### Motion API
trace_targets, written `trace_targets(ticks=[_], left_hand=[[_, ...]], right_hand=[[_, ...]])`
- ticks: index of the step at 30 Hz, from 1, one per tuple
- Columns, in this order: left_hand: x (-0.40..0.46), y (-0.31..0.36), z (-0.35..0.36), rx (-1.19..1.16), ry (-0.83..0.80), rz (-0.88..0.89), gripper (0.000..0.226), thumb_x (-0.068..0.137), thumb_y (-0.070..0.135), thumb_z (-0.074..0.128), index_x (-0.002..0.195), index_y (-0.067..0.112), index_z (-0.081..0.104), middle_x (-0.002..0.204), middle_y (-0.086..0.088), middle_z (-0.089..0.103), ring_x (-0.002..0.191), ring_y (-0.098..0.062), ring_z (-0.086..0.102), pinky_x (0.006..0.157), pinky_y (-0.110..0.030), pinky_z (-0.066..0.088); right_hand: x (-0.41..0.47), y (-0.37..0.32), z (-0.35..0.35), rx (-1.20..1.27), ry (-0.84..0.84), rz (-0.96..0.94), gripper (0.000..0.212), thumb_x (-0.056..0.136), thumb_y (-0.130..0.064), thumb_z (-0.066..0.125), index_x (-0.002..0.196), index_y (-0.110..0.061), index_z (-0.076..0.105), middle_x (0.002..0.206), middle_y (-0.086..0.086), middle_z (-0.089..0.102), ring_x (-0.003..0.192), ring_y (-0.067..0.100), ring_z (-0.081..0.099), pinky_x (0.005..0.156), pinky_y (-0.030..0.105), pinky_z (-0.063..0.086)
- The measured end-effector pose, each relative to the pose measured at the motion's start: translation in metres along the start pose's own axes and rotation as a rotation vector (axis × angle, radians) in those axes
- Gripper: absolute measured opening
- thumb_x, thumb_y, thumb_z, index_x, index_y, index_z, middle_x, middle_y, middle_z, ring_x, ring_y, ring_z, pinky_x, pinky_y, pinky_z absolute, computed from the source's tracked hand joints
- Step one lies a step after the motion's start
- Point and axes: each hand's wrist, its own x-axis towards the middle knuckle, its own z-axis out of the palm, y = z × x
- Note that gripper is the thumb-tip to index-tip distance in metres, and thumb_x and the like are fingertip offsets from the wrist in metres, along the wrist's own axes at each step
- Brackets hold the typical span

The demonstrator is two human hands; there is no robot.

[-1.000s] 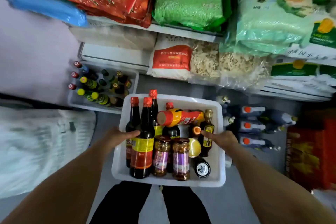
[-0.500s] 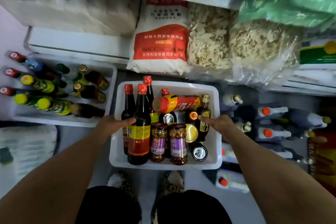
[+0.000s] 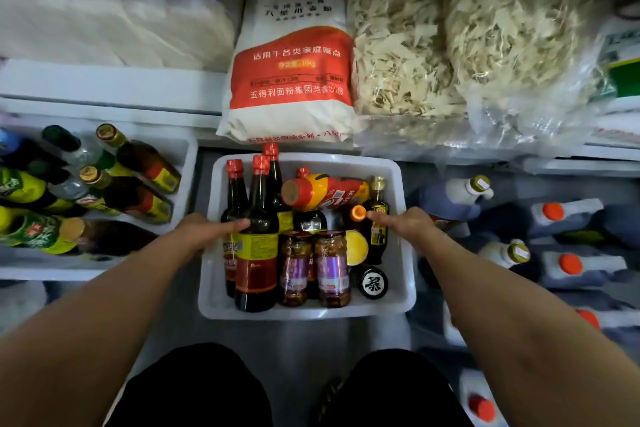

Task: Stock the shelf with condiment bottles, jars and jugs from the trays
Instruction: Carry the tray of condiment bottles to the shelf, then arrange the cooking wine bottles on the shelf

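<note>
Centrally in the frame, a white tray (image 3: 407, 253) crowded with condiment bottles and jars is held at its two side walls by both hands, just below the shelf edge where a red-and-white flour sack (image 3: 291, 55) stands.

Risk, as judged from this view: the load is top-heavy. Three tall dark sauce bottles (image 3: 258, 236) stand upright at the tray's left, and a red-and-yellow squeeze bottle (image 3: 323, 191) lies loose across the tops of others near the far wall. A tilt or a jolt against the shelf edge would likely topple the tall bottles or roll the squeeze bottle out. Two glass jars (image 3: 313, 269) at the near wall could knock together.

Left hand (image 3: 202, 232): it grips the left rim, and the digit lying over the wall stretches inward to touch the nearest tall bottle. Right hand (image 3: 408, 224): it grips the right rim, one digit reaching inward just beside an orange cap (image 3: 357, 212); contact there cannot be told. The other fingers of both hands are hidden under the rim.

A second tray (image 3: 185, 163) of bottles lies at the left of the frame, and jugs (image 3: 568, 215) at the right.
</note>
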Motion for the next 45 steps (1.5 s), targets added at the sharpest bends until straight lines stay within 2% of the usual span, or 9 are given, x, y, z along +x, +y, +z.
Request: trace_targets(ticks=[8, 18, 23, 28, 32, 36, 39, 42, 45], left_hand=[[0.022, -0.008, 0.000, -0.057, 0.006, 0.011, 0.090, 0.069, 0.043, 0.085, 0.136, -0.002, 0.045, 0.140, -0.020, 0.051, 0.127, -0.037, 0.048, 0.093, -0.042, 0.043], [0.020, -0.001, 0.001, -0.112, -0.061, -0.012, 0.094, 0.073, 0.036, 0.083, 0.146, 0.000, 0.035, 0.148, -0.015, 0.044, 0.136, -0.034, 0.041, 0.107, -0.042, 0.037], [0.012, 0.008, -0.007, -0.063, -0.073, -0.018, 0.098, 0.075, 0.047, 0.079, 0.149, 0.004, 0.031, 0.155, -0.016, 0.035, 0.142, -0.035, 0.033, 0.114, -0.050, 0.028], [-0.010, -0.007, -0.031, -0.045, -0.014, 0.083, 0.104, 0.067, 0.060, 0.081, 0.146, 0.006, 0.039, 0.150, -0.014, 0.043, 0.133, -0.032, 0.045, 0.103, -0.040, 0.042], [-0.028, -0.042, -0.064, -0.094, -0.047, -0.021, 0.073, 0.075, 0.060, 0.075, 0.119, 0.005, 0.058, 0.107, -0.007, 0.067, 0.095, -0.020, 0.064, 0.082, -0.034, 0.054], [-0.035, -0.101, -0.116, -0.007, -0.038, -0.173, 0.045, 0.083, 0.053, 0.072, 0.093, 0.011, 0.062, 0.078, -0.008, 0.059, 0.066, -0.020, 0.055, 0.064, -0.029, 0.044], [-0.021, -0.140, -0.151, -0.173, 0.173, -0.052, 0.041, 0.081, 0.048, 0.076, 0.074, 0.011, 0.059, 0.064, -0.008, 0.052, 0.056, -0.020, 0.047, 0.059, -0.029, 0.042], [-0.007, -0.152, -0.158, -0.431, 0.343, 0.215, 0.024, 0.082, 0.035, 0.078, 0.093, 0.020, 0.063, 0.085, 0.002, 0.064, 0.082, -0.018, 0.061, 0.077, -0.035, 0.051], [0.007, -0.156, -0.155, -0.480, 0.258, 0.436, 0.068, 0.072, 0.037, 0.086, 0.132, 0.023, 0.057, 0.126, 0.003, 0.065, 0.118, -0.014, 0.059, 0.102, -0.035, 0.048]], right_hand=[[0.028, -0.008, 0.010, -0.014, -0.005, -0.044, 0.118, 0.043, -0.077, 0.082, 0.128, 0.001, 0.058, 0.128, 0.017, 0.062, 0.113, 0.032, 0.061, 0.096, 0.041, 0.053], [0.042, -0.002, 0.018, -0.053, 0.013, -0.039, 0.111, 0.050, -0.072, 0.083, 0.128, 0.002, 0.057, 0.128, 0.021, 0.061, 0.111, 0.036, 0.061, 0.094, 0.046, 0.053], [0.033, -0.027, 0.013, -0.274, 0.022, -0.064, 0.088, 0.071, -0.057, 0.082, 0.128, 0.004, 0.054, 0.125, 0.021, 0.060, 0.113, 0.036, 0.059, 0.085, 0.038, 0.051], [-0.007, -0.094, 0.015, -0.550, -0.082, -0.109, 0.044, 0.081, -0.036, 0.080, 0.105, -0.007, 0.058, 0.105, 0.016, 0.059, 0.098, 0.029, 0.060, 0.093, 0.042, 0.054], [-0.052, -0.176, 0.049, -0.615, -0.122, -0.264, 0.034, 0.083, -0.036, 0.077, 0.090, -0.005, 0.065, 0.084, 0.015, 0.067, 0.082, 0.031, 0.070, 0.081, 0.045, 0.060], [-0.085, -0.227, 0.130, -0.482, -0.200, -0.628, 0.039, 0.080, -0.048, 0.077, 0.087, -0.010, 0.070, 0.080, 0.008, 0.071, 0.078, 0.025, 0.068, 0.075, 0.039, 0.055], [-0.094, -0.226, 0.205, -0.290, -0.396, -0.680, 0.038, 0.079, -0.050, 0.079, 0.095, -0.016, 0.073, 0.092, 0.004, 0.073, 0.084, 0.018, 0.068, 0.079, 0.037, 0.058], [-0.106, -0.209, 0.260, -0.106, -0.525, -0.634, 0.050, 0.081, -0.043, 0.079, 0.121, -0.016, 0.068, 0.117, 0.004, 0.068, 0.103, 0.016, 0.064, 0.084, 0.029, 0.054], [-0.113, -0.192, 0.291, 0.033, -0.551, -0.589, 0.064, 0.081, -0.037, 0.080, 0.136, -0.013, 0.057, 0.128, 0.006, 0.064, 0.112, 0.016, 0.061, 0.091, 0.031, 0.051]])
